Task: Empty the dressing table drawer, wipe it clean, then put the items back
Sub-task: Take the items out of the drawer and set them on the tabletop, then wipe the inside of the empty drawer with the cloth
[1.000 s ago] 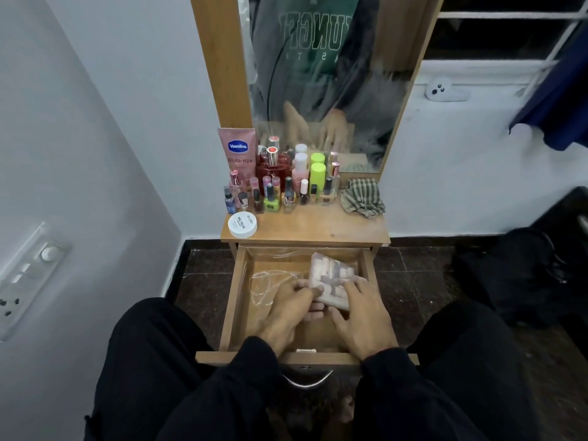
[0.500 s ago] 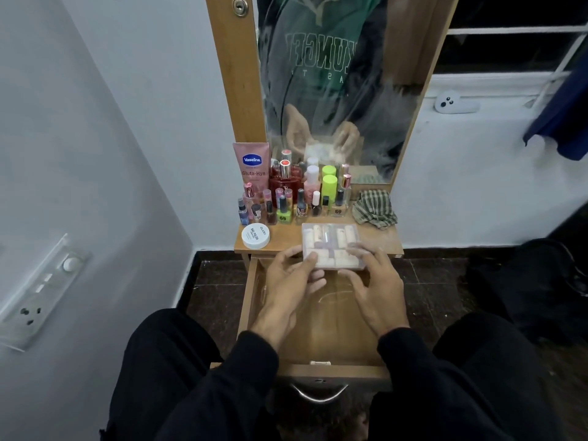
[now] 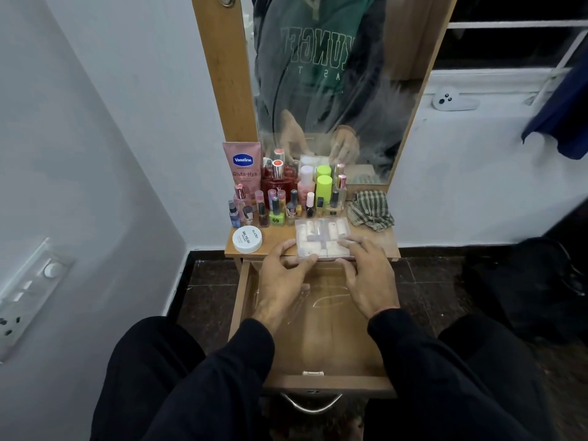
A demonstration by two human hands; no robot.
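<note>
Drawer [image 3: 241, 300] pulled open, only a thin plastic sheet [image 3: 318, 300] visible inside. Clear compartment box [image 3: 323, 238] resting at tabletop [image 3: 280, 238] front edge, overhanging slightly. Judged light, rigid, slick; best gripped at opposite side edges. Left hand [image 3: 281, 281] and right hand [image 3: 366, 278] pinching near corners with fingertips.
</note>
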